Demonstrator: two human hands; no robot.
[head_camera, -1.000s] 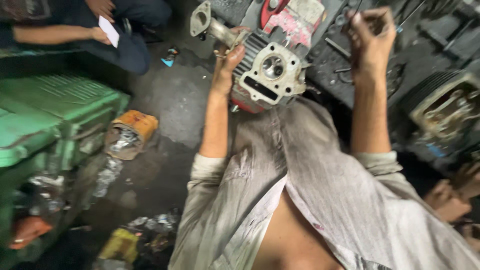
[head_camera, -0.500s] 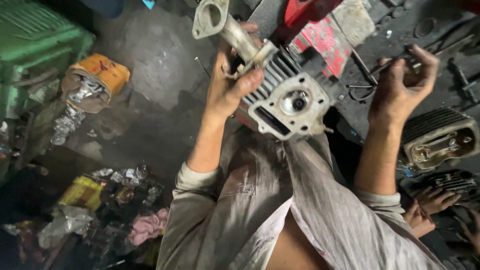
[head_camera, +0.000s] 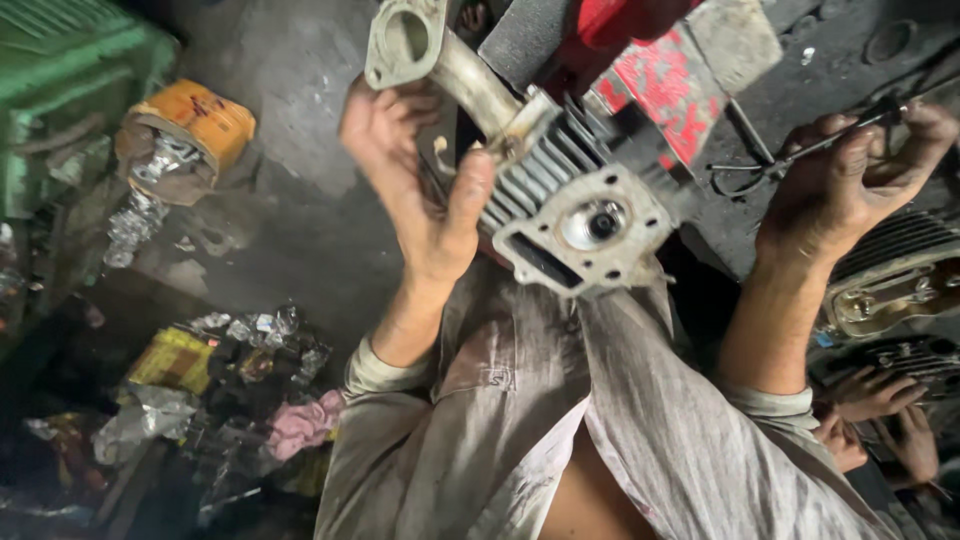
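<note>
Since a half second back, view has dropped closer: cylinder head (head_camera: 585, 215) now sits larger and more central, orange can (head_camera: 190, 130) slid toward upper left, green case (head_camera: 70, 80) mostly out at left edge. Nearest: grey shirt (head_camera: 560, 430) filling bottom centre, sleeves rolled at both forearms. Left of it, pile of crumpled wrappers (head_camera: 250, 350) and a pink rag (head_camera: 300, 425) on dark floor (head_camera: 300, 240). Left hand (head_camera: 420, 190) raised, palm toward camera, thumb pressed against the finned side of the head, other fingers curled round behind its intake pipe (head_camera: 440, 60); firm grip. Head held in the air above the lap, gasket face with central port toward camera, pipe flange pointing up left. Right hand (head_camera: 850, 175) up at right, well apart from the head, fingers closed together pinching a thin metal tool (head_camera: 800, 150) that runs across the knuckles; tip end blurred, cannot tell its kind. Below right hand, another finned engine part (head_camera: 890, 280) on the bench, and low right another person's hands (head_camera: 880, 410) resting by more parts. Behind the head: red painted part (head_camera: 660, 80) with a grey plate (head_camera: 730, 35) above it. Far left: orange can lying on its side with foil scraps (head_camera: 135, 215) below, green case beyond.
</note>
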